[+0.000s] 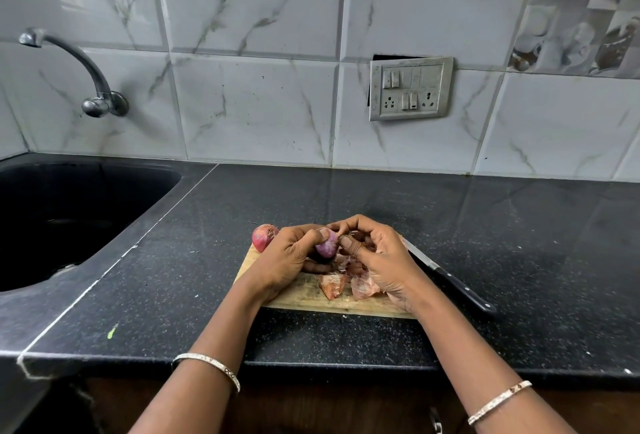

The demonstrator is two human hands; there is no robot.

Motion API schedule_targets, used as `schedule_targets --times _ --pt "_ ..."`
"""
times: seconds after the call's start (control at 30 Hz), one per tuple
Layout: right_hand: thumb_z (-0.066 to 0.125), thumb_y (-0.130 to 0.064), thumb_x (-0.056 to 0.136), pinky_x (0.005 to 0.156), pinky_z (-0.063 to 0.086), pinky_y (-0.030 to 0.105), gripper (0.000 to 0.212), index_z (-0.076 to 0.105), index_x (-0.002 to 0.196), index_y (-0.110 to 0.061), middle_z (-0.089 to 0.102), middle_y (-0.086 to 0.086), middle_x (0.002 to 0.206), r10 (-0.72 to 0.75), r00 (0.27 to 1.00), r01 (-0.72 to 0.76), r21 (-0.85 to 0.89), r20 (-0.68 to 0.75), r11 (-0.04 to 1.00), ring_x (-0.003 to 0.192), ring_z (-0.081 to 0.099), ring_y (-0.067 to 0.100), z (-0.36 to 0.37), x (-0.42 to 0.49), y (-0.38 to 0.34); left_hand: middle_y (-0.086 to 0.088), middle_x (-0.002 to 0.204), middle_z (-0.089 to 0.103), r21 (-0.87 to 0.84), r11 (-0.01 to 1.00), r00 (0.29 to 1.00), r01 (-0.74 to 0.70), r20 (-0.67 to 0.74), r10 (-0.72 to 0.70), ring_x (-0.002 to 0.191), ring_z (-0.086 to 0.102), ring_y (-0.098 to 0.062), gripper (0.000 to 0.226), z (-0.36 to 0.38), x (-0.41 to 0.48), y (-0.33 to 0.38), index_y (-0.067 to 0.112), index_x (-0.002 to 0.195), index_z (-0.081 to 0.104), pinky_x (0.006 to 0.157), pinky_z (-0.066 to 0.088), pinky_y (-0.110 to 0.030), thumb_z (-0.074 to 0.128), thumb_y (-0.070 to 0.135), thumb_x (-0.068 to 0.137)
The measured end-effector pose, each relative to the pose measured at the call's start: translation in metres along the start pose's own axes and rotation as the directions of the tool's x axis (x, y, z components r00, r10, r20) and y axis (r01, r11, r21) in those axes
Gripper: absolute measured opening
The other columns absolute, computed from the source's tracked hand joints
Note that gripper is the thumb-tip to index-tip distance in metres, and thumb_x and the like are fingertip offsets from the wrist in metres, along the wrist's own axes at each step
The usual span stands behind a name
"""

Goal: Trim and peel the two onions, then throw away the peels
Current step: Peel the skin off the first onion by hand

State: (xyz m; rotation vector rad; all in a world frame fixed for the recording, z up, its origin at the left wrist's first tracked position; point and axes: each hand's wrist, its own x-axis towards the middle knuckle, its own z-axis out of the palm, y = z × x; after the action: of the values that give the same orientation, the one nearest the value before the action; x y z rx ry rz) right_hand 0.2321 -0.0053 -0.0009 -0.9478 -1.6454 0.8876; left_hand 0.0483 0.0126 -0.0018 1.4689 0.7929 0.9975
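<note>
Far left: dark sink (114, 170) set in the black counter (173, 260), w/ a metal tap (90, 83) on the tiled wall above it. At the far-left corner of the wooden board (304, 295) sits the unpeeled onion (264, 237), just left of the L hand (287, 262) and apart from its grip. L hand is curled round the second onion (327, 247), thumb on its upper side, holding it just above the board's middle. That onion shows smooth purple flesh and sits between both hands. R hand (379, 260) meets it from the right, fingers bent in, thumb and fingertips pinching at its top-right edge; can't tell if it's skin or the bulb they hold. Loose peels (346, 282) lie on the board under and near the hands. Right of the board, a black-handled knife (450, 282) lies on the counter, untouched.
</note>
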Motion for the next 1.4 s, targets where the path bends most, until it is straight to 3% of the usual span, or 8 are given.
schedule_targets --times 0.1,0.27,0.4,0.53,0.67,0.8,1.0,1.4 --pt "0.061 0.0 0.097 0.1 0.054 0.039 0.008 0.065 0.098 -0.007 0.075 0.002 0.114 0.01 1.0 -0.01 0.019 -0.025 1.0 0.112 0.068 0.018 -0.001 0.0 0.003 -0.012 0.114 0.075 0.004 1.0 1.0 -0.011 0.012 0.011 0.104 0.073 -0.026 0.028 -0.001 0.0 0.0 0.009 0.122 0.068 0.088 0.061 -0.037 0.047 0.019 0.106" --pt "0.058 0.004 0.098 0.087 0.053 0.023 0.009 0.062 0.098 -0.004 0.077 -0.007 0.099 0.014 0.998 -0.011 0.035 -0.068 0.999 0.104 0.069 0.004 0.0 0.0 0.005 -0.012 0.109 0.075 -0.001 1.0 1.0 -0.019 -0.001 0.019 0.1 0.073 -0.023 0.027 -0.002 0.001 -0.002 0.01 0.124 0.067 0.087 0.061 -0.035 0.053 0.022 0.103" --pt "0.06 0.001 0.097 0.091 0.057 0.035 0.016 0.065 0.101 -0.013 0.077 0.003 0.097 0.048 0.987 -0.035 0.083 -0.154 0.996 0.098 0.071 0.014 0.0 0.001 0.006 -0.017 0.116 0.072 -0.033 0.998 0.999 -0.045 -0.015 0.044 0.104 0.073 -0.025 0.031 -0.003 0.0 -0.002 0.007 0.125 0.064 0.088 0.061 -0.036 0.063 0.021 0.097" --pt "0.077 -0.019 0.088 0.092 0.059 0.044 0.025 0.066 0.109 -0.013 0.076 0.008 0.101 0.11 0.967 -0.079 0.138 -0.231 0.987 0.097 0.074 0.022 0.001 0.001 0.005 -0.013 0.112 0.074 0.014 0.996 0.995 -0.086 -0.052 0.087 0.101 0.074 -0.023 0.036 -0.003 -0.003 -0.001 0.011 0.125 0.058 0.083 0.059 -0.026 0.071 0.014 0.091" --pt "0.087 -0.042 0.074 0.082 0.062 0.042 0.035 0.075 0.094 -0.016 0.077 0.004 0.09 0.11 0.966 -0.114 -0.001 -0.232 0.994 0.089 0.074 0.023 0.002 -0.002 0.003 -0.016 0.12 0.069 0.068 0.992 0.992 -0.11 -0.059 0.114 0.104 0.074 -0.023 0.045 -0.006 -0.002 -0.004 0.015 0.124 0.055 0.09 0.059 -0.033 0.078 0.012 0.085" --pt "0.081 -0.025 0.084 0.082 0.061 0.046 0.012 0.077 0.088 -0.014 0.077 0.004 0.085 0.069 0.967 -0.09 -0.075 -0.243 0.993 0.087 0.074 0.025 0.002 0.0 0.006 -0.015 0.121 0.068 0.061 0.993 0.993 -0.104 -0.05 0.107 0.102 0.074 -0.025 0.048 -0.006 -0.001 -0.005 0.014 0.123 0.055 0.089 0.061 -0.04 0.08 0.008 0.083" --pt "0.075 -0.018 0.09 0.083 0.061 0.047 0.001 0.075 0.089 -0.017 0.076 0.002 0.086 0.053 0.969 -0.09 -0.146 -0.239 0.985 0.088 0.073 0.022 0.0 0.002 0.012 -0.013 0.116 0.071 0.047 0.993 0.993 -0.11 -0.047 0.112 0.1 0.074 -0.024 0.042 -0.005 -0.003 -0.004 0.011 0.125 0.057 0.085 0.061 -0.032 0.076 0.009 0.087" --pt "0.057 -0.019 0.101 0.084 0.051 0.047 0.011 0.062 0.092 -0.024 0.07 -0.003 0.089 -0.027 0.989 -0.021 -0.311 -0.148 0.95 0.089 0.065 0.018 0.001 0.001 0.01 -0.012 0.129 0.066 0.02 0.997 0.997 -0.073 0.022 0.073 0.114 0.068 -0.027 0.035 -0.005 0.001 -0.005 0.02 0.137 0.058 0.094 0.059 -0.037 0.056 0.017 0.102"
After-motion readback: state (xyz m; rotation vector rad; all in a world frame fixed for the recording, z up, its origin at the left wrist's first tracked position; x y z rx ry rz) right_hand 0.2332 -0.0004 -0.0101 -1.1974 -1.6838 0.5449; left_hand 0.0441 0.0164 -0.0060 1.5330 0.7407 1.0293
